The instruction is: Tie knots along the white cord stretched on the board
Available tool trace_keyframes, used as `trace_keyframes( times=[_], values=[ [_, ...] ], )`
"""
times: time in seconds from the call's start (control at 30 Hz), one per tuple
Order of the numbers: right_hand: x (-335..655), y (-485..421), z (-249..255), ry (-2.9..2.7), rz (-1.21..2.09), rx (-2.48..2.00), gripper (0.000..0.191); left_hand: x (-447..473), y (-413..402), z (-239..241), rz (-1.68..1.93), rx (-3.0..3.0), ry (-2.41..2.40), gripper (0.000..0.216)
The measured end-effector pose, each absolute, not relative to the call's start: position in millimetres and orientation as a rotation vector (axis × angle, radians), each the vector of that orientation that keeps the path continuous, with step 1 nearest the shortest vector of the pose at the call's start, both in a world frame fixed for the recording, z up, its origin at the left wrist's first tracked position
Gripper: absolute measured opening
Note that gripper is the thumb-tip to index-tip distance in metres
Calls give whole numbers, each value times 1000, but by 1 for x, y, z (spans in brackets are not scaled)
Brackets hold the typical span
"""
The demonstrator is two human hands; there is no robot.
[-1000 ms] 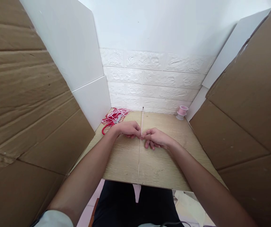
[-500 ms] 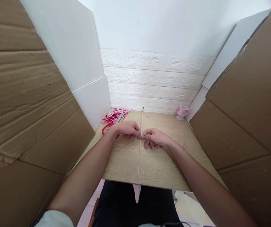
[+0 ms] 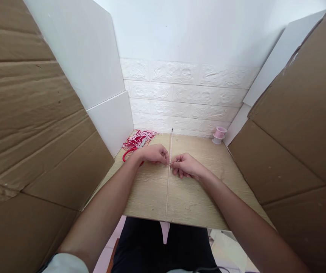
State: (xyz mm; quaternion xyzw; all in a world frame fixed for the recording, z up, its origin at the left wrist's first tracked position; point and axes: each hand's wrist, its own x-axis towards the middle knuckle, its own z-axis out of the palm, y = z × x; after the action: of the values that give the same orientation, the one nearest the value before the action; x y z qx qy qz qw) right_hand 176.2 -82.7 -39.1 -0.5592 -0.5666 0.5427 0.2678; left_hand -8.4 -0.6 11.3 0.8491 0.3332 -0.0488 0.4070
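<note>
A pale braided cord (image 3: pixel 170 146) runs from a small peg (image 3: pixel 172 129) at the back of the wooden board down toward me. Below the braid, straight pale strands (image 3: pixel 167 197) stretch over the front edge. On the left of the cord, my left hand (image 3: pixel 155 153) is closed, its fingertips pinching a thin strand end. My right hand (image 3: pixel 186 165) is closed on the other side, thumb and forefinger pinching a thin strand beside the cord. Between the hands, the thin strand crosses the cord at the lower end of the braid.
Red and pink-white cords (image 3: pixel 140 138) lie heaped at the back left, with red-handled scissors (image 3: pixel 128 152) on them. Two stacked spools (image 3: pixel 219 135), the upper one pink, stand at the back right. Cardboard walls (image 3: pixel 287 132) rise on both sides of the wooden board (image 3: pixel 199 204).
My left hand has drawn slightly away from the cord, up and left. The thin strand between the hands now looks straighter. My right hand's lower fingers have curled in a little.
</note>
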Motion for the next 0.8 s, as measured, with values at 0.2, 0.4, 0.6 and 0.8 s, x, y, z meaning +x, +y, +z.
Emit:
trace_keyframes(
  times=[0.2,0.4,0.6,0.8],
  values=[
    [171,-84,-39,-1374,1456,-1477,10,-6,-1,8,-113,2200,810,31],
    [167,-86,-37,-1282,1451,-1464,5,-5,0,8,-135,2184,774,33],
    [165,-86,-37,-1254,1442,-1453,6,-8,-2,10,-148,2157,746,35],
    [162,-88,-35,-1206,1420,-1475,8,-8,-1,9,-165,2108,728,35]
  ],
)
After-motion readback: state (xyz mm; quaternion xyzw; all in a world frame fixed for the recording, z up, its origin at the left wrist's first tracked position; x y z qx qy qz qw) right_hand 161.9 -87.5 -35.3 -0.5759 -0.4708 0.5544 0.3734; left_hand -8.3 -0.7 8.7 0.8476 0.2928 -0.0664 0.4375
